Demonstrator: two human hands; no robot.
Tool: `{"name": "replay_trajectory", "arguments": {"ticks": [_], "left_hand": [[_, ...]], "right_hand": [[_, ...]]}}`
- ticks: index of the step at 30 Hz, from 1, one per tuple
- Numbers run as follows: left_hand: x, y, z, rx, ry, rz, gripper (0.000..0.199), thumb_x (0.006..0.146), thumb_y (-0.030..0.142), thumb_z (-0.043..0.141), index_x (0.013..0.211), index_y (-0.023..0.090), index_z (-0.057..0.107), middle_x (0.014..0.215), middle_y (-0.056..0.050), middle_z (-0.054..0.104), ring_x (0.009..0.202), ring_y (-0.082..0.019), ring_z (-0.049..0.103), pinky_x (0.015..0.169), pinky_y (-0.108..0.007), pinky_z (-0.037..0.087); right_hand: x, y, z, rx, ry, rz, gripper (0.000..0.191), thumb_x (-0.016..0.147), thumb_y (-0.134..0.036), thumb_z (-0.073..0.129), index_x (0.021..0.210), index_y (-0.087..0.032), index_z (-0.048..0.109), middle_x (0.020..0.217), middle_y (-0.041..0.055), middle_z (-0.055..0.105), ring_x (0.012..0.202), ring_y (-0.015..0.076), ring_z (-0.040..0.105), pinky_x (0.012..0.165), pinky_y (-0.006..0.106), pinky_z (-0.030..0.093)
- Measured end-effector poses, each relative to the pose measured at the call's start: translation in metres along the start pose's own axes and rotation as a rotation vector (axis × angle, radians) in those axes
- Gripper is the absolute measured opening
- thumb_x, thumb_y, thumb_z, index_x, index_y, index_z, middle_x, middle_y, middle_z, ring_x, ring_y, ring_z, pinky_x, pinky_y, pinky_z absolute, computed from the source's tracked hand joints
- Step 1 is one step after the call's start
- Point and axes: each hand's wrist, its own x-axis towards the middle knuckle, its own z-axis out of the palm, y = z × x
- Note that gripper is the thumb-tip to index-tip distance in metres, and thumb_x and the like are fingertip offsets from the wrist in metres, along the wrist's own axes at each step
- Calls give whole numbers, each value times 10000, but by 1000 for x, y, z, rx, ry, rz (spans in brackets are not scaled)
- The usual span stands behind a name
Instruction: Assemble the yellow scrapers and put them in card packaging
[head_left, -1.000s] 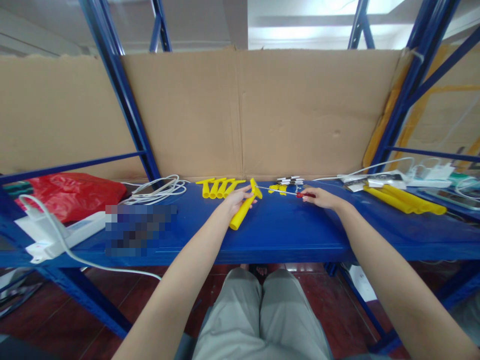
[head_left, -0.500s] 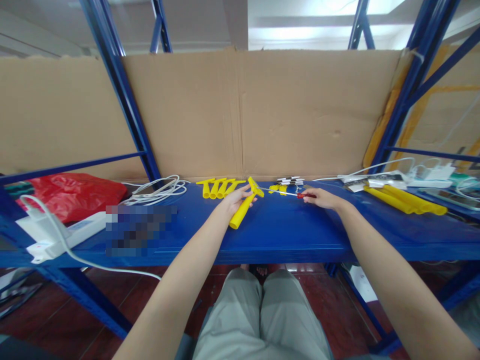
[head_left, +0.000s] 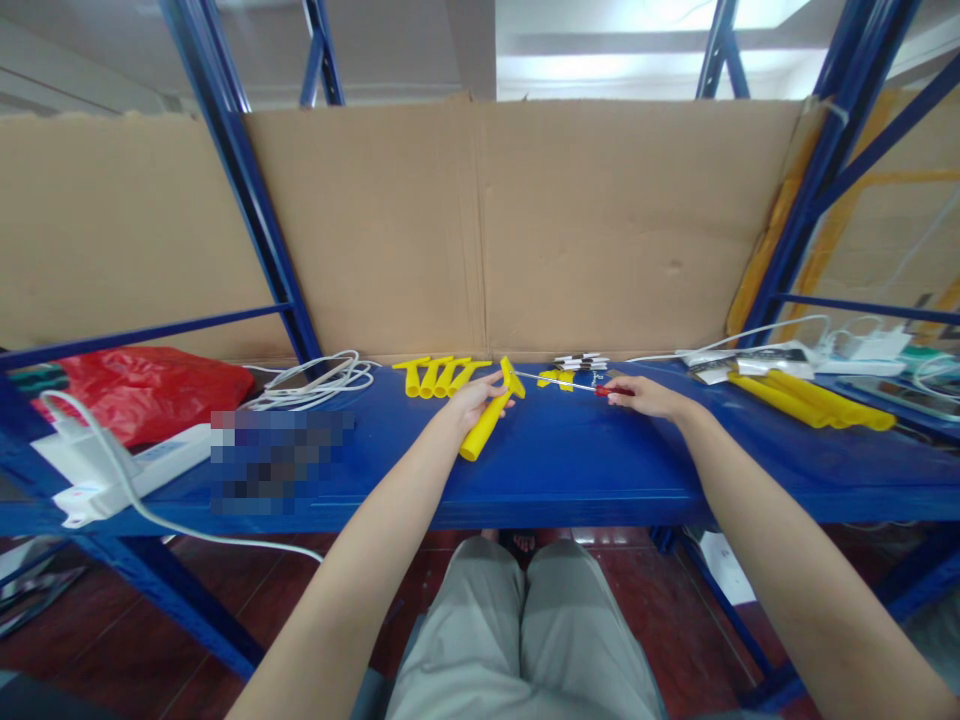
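My left hand [head_left: 478, 396] is closed around a yellow T-shaped plastic piece [head_left: 484, 430], its tube pointing down towards me and its crosspiece up. In my right hand [head_left: 639, 396] is the red handle of a screwdriver [head_left: 611, 391]. Its long metal shaft runs left to the crosspiece; whether the tip touches cannot be made out. Behind the shaft lie small yellow parts [head_left: 555, 379] and a stack of black-and-silver pieces [head_left: 582, 361]. Left of my left hand, several similar yellow T-shaped pieces [head_left: 442, 377] stand in a row on the blue shelf [head_left: 570, 460].
Yellow tubes [head_left: 810, 400] lie at the right beside white cables and a white adapter [head_left: 874, 345]. At the left are a red plastic bag [head_left: 154, 390], coiled white cable [head_left: 322, 380] and a white power strip [head_left: 157, 465]. A cardboard sheet [head_left: 585, 220] closes the back between blue posts.
The yellow T-shaped piece in my left hand has turned slightly, its crosspiece now steeper. My right hand and the screwdriver have shifted very little.
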Motion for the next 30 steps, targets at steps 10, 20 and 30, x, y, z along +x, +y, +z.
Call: {"name": "replay_trajectory", "arguments": {"ticks": [10, 20, 30], "left_hand": [[-6, 0, 5, 13, 16, 13, 685, 876, -4, 463, 1504, 220, 306, 1012, -111, 678, 549, -108, 616, 442, -197, 461], [-7, 1, 5, 40, 33, 9, 682, 867, -15, 470, 1495, 211, 331, 1049, -124, 675, 559, -109, 626, 460, -205, 477], [-6, 0, 4, 27, 25, 5, 674, 880, -6, 467, 1499, 214, 318, 934, -93, 684, 553, -115, 622, 448, -198, 459]], "right_hand": [[1, 3, 1, 6, 6, -24, 262, 805, -331, 555, 973, -185, 694, 994, 88, 696, 894, 234, 626, 847, 368, 484], [1, 4, 0, 15, 2, -32, 276, 803, -359, 556, 965, -185, 695, 971, 84, 692, 886, 233, 621, 834, 366, 484], [0, 1, 0, 25, -14, -18, 288, 789, -370, 542, 962, -184, 677, 946, 82, 679, 893, 239, 612, 836, 368, 474]]}}
